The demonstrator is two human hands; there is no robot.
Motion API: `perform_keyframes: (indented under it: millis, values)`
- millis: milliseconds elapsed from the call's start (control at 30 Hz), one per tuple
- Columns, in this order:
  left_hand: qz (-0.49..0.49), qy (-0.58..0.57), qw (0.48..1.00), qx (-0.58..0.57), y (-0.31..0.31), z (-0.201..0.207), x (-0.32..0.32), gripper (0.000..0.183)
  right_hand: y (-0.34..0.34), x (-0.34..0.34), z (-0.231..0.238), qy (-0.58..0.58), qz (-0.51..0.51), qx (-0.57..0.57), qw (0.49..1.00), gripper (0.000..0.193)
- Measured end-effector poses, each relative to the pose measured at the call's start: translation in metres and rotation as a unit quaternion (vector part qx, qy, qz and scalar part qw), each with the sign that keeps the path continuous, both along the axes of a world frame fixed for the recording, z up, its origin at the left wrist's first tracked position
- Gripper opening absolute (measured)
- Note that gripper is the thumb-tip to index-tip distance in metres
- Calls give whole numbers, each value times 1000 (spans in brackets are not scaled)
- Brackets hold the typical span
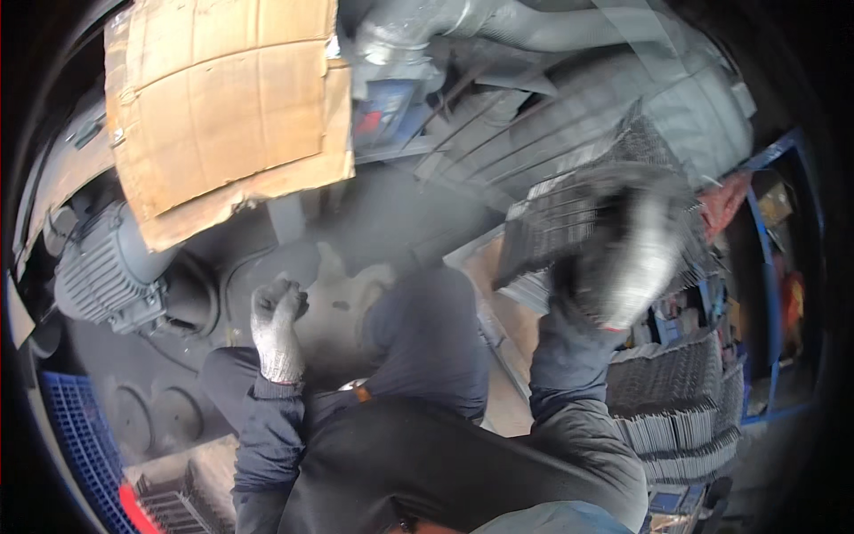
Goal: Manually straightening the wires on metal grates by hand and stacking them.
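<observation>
Grey-white glove (283, 356) on the left hand (277, 311), left of frame centre: fingers curled into a loose fist, forearm rising nearly upright from the lower edge. Right hand (627, 254), also gloved and badly blurred, is at right of centre, arm angled up from the lower right, at a bundle of thin dark plates (547, 218); cannot tell whether it grips them. Similar plates are stacked below, lower right (672, 392).
</observation>
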State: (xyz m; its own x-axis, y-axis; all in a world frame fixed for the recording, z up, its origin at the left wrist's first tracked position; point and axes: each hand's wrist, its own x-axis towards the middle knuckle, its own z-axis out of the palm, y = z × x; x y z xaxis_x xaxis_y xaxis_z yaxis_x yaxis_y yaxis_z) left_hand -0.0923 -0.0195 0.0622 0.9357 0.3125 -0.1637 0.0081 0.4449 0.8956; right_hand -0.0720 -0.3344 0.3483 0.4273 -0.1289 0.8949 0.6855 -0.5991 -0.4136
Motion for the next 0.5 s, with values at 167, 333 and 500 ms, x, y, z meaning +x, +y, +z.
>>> perform_keyframes:
  millis: [167,333,500]
  values:
    - [-78,94,992,-32,-26,-11,-26,23,-87,-48,98,-278,-300,-59,910,26]
    - [-74,6,996,52,13,26,-70,17,-198,-35,115,-200,-331,-254,887,20]
    - [93,107,960,243,127,48,-147,35,-265,-25,95,45,-463,-430,773,32]
